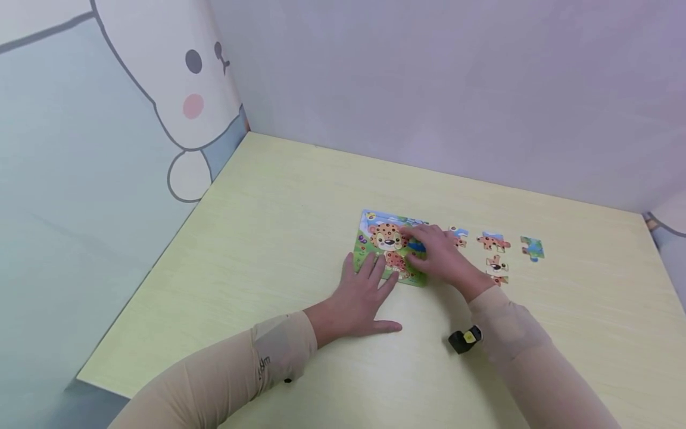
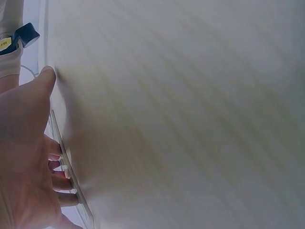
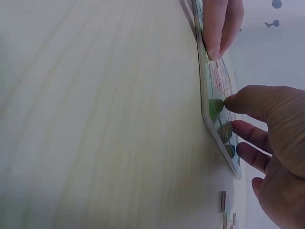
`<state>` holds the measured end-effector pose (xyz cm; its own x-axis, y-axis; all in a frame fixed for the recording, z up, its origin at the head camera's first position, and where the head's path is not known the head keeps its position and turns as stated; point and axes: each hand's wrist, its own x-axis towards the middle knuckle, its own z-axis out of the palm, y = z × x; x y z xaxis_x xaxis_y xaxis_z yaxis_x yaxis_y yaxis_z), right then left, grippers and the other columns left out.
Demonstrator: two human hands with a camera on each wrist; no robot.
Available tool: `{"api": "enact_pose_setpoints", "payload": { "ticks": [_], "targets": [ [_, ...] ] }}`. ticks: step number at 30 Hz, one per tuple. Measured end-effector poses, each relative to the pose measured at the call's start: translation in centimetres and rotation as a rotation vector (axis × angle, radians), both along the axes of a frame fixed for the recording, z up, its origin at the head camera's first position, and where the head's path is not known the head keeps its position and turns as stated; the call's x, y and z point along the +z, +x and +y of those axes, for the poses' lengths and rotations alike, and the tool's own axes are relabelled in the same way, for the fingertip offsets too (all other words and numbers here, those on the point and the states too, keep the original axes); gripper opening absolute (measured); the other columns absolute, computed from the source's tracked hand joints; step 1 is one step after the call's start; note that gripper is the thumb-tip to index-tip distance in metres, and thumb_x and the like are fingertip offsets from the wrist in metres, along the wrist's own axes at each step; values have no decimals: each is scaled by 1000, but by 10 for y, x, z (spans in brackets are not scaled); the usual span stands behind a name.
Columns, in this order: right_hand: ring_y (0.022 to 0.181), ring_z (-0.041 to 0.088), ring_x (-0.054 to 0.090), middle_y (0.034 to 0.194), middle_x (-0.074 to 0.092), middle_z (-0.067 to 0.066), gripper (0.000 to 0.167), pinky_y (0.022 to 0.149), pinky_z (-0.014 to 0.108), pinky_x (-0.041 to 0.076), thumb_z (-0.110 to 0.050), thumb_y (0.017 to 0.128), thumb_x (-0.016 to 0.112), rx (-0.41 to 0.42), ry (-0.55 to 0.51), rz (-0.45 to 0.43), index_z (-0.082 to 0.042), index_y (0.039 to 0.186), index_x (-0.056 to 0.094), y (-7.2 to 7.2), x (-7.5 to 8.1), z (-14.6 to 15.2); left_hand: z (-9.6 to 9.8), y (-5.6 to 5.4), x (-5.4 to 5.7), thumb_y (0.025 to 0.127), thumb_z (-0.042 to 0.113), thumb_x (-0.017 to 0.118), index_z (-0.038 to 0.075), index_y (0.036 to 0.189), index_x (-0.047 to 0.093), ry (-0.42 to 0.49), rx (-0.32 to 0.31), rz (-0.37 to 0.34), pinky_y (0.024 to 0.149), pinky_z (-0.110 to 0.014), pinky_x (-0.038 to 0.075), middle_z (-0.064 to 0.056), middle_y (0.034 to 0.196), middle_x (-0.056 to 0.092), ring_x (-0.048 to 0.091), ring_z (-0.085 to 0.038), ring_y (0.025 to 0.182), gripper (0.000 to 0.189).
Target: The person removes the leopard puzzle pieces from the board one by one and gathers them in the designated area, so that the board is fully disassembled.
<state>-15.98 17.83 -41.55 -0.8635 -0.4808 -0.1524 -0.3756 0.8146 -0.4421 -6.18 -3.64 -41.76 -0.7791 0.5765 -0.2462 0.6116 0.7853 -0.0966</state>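
A jigsaw board (image 1: 364,243) with a spotted leopard cub on green grass and blue sky lies on the table. My left hand (image 1: 361,301) is spread flat at its near edge, fingertips resting on the picture and thumb out on the table. The right hand (image 1: 442,253) arches over the board's right side. In the right wrist view, the right thumb (image 3: 248,102) and two fingers touch the board's surface, bent and apart, with no loose piece visible between them. The left wrist view shows the left fingers (image 2: 66,198) over the board's edge.
Loose puzzle pieces lie right of the board: a spotted piece (image 1: 492,241), a green and blue one (image 1: 533,248), a face piece (image 1: 497,266) and others partly behind the right arm. A wall (image 1: 429,89) borders the table's far edge. A black wrist device (image 1: 464,340) is under the right sleeve.
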Motion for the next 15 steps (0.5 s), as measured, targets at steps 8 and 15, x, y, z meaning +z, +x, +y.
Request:
{"api": "enact_pose_setpoints", "payload": {
  "ticks": [8, 15],
  "targets": [
    [142, 46, 40, 152, 51, 23, 58, 111, 69, 25, -16, 98, 71, 25, 1, -15, -9, 152, 53, -2, 0, -4, -1, 0, 1, 91, 90, 29, 26, 168, 24, 6, 2, 5, 120, -70, 28, -14, 174, 22, 19, -38, 162, 101],
    [140, 44, 40, 146, 52, 22, 61, 106, 64, 28, -16, 96, 73, 35, 31, 4, -11, 153, 51, -3, 2, -7, -1, 0, 2, 91, 90, 29, 26, 168, 25, 10, 4, -8, 121, -69, 28, -14, 174, 22, 19, -38, 162, 100]
  ]
}}
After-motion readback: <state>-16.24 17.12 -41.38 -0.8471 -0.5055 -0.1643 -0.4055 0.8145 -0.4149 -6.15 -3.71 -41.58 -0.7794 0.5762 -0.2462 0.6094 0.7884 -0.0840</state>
